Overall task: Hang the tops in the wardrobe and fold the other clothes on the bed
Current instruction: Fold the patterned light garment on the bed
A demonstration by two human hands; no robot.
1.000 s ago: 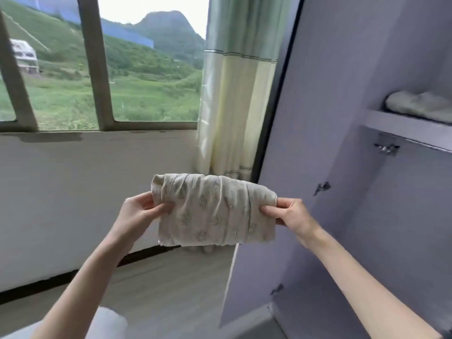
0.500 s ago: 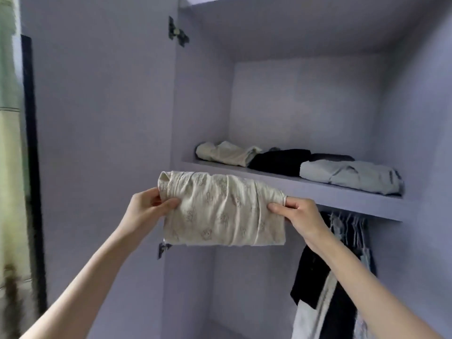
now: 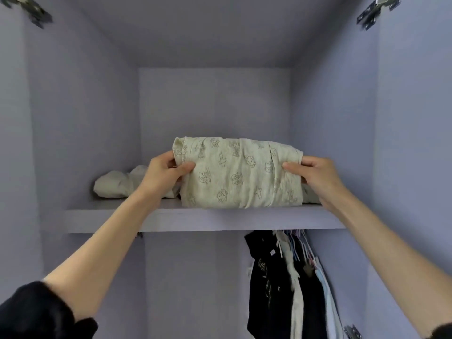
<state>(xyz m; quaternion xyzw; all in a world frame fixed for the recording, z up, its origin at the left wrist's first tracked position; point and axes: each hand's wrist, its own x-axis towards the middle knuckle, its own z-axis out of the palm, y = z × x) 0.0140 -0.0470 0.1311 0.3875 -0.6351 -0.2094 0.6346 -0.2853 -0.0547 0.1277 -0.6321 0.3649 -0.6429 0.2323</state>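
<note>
Head view: I see the folded cream cotton bundle with printed cartoon figures sitting at the front edge of the lilac wardrobe shelf, right of centre. Left hand pinches its left end; right hand pinches its right end. A crumpled pale garment lies near the shelf's left end. Dark and white tops hang below the shelf's right end.

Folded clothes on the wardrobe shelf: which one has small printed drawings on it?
The cream bundle gripped at both ends by the left hand and right hand. The pale folded garment at its left looks plain.
</note>
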